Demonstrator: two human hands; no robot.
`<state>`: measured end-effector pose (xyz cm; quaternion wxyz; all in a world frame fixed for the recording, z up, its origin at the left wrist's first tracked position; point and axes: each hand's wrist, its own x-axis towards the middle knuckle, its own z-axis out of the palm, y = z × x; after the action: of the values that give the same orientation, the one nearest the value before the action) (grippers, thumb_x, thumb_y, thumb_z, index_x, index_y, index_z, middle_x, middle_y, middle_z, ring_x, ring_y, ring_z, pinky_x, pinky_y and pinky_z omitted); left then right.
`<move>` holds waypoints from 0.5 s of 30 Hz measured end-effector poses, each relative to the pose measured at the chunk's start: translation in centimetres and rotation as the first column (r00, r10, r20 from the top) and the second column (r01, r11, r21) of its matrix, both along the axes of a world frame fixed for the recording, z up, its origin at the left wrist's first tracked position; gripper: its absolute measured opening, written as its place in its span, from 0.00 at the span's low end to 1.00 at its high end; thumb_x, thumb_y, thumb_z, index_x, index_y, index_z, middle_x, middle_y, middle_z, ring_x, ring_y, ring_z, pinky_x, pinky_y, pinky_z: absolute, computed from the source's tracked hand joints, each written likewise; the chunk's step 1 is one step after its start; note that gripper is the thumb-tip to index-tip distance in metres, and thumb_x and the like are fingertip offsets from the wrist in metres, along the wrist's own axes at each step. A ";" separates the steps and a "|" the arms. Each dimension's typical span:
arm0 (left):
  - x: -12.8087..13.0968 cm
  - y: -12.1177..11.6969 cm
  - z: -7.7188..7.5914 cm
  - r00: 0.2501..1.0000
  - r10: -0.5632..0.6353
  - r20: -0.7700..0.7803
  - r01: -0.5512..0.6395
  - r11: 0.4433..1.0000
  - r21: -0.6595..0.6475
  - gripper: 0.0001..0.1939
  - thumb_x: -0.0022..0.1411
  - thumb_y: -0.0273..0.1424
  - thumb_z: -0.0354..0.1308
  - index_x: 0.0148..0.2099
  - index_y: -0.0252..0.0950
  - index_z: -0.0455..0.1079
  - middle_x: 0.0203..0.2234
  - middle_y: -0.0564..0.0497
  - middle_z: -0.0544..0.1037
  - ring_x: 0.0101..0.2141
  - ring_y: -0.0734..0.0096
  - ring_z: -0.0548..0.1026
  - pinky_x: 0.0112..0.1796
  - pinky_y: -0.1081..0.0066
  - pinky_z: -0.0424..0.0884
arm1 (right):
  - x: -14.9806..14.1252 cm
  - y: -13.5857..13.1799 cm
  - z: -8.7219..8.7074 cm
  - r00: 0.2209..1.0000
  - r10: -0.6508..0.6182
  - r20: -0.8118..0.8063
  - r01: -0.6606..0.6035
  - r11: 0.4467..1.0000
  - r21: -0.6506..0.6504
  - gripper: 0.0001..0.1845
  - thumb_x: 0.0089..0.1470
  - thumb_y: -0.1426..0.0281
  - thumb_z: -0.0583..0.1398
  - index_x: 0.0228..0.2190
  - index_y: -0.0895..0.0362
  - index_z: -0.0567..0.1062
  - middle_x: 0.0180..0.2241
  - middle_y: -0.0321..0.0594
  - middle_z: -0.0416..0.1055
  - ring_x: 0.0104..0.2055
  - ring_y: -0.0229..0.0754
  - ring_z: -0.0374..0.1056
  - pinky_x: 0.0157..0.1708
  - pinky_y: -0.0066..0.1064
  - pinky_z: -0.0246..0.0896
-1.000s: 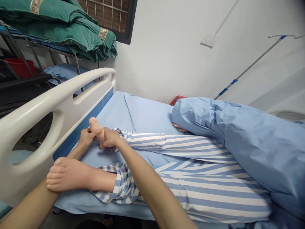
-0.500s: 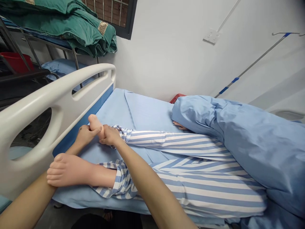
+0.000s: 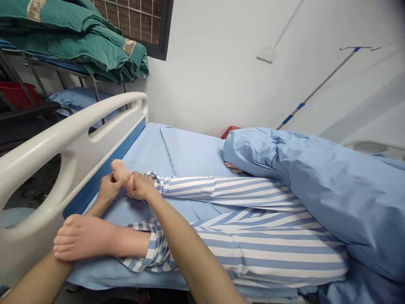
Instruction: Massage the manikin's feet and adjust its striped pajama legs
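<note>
Wall (image 3: pixel 215 63): white, rising behind the bed, with a barred, dark-framed window (image 3: pixel 139 21) at upper left.
Bed sheet (image 3: pixel 190 156): light blue, creased, spread beneath both legs.
Quilt (image 3: pixel 316 177): light blue, heaped over the right side (fingers (image 3: pixel 233 167) show under its edge).
Striped trousers (image 3: pixel 278 253): blue and white, laid lengthwise on the sheet, cuffs rucked at the ankles.
Footboard (image 3: pixel 79 122): off-white, with cut-out openings, closing the left end.
Green bedding (image 3: pixel 88 50): folded, upon a metal rack beyond the footboard.
Drip stand (image 3: pixel 325 82): slender, slanting at right, marked with blue bands.
Near foot (image 3: pixel 82 238): bare, smooth, overlapping the left forearm (image 3: pixel 41 272) in view.
Far foot (image 3: pixel 118 169): bare, beside the footboard's inner face, between both hands.
Right hand (image 3: pixel 141 185): curled closely round the far foot, ankle side.
Left hand (image 3: pixel 109 187): thumb and fingers pinching the far foot, toe side.
Socket plate (image 3: pixel 267 54): white, fixed to the wall.
</note>
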<state>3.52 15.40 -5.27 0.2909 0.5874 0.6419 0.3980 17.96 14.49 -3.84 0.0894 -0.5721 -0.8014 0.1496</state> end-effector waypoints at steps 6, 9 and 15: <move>1.8 0.1 -2.7 0.961 0.084 0.262 -0.111 0.989 0.092 0.19 0.38 0.43 0.63 0.28 0.34 0.66 0.26 0.50 0.74 0.27 0.67 0.71 0.24 0.72 0.65 | -0.1 0.4 -0.7 1.000 -0.004 -0.018 0.005 0.999 0.036 0.34 0.40 0.57 0.63 0.47 0.56 0.60 0.47 0.46 0.68 0.50 0.52 0.65 0.48 0.45 0.59; 1.7 -0.1 -2.3 0.972 0.090 0.219 -0.110 0.991 0.080 0.18 0.39 0.44 0.62 0.25 0.35 0.65 0.22 0.50 0.73 0.25 0.66 0.70 0.23 0.70 0.64 | -0.1 0.6 -0.8 1.000 -0.003 -0.017 0.004 0.999 0.033 0.34 0.40 0.56 0.63 0.47 0.56 0.60 0.48 0.46 0.68 0.50 0.52 0.65 0.49 0.45 0.59; -0.1 -0.3 -0.1 0.975 -0.032 -0.220 0.019 0.998 -0.064 0.21 0.44 0.50 0.58 0.22 0.36 0.64 0.18 0.46 0.71 0.27 0.56 0.72 0.25 0.66 0.64 | -0.1 0.1 -0.2 1.000 -0.009 -0.014 0.009 1.000 0.008 0.34 0.40 0.57 0.64 0.47 0.56 0.60 0.48 0.47 0.68 0.51 0.52 0.65 0.49 0.45 0.58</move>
<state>3.39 15.10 -5.33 0.2408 0.6269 0.6746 0.3065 17.90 14.61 -4.06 0.0980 -0.5744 -0.7987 0.1503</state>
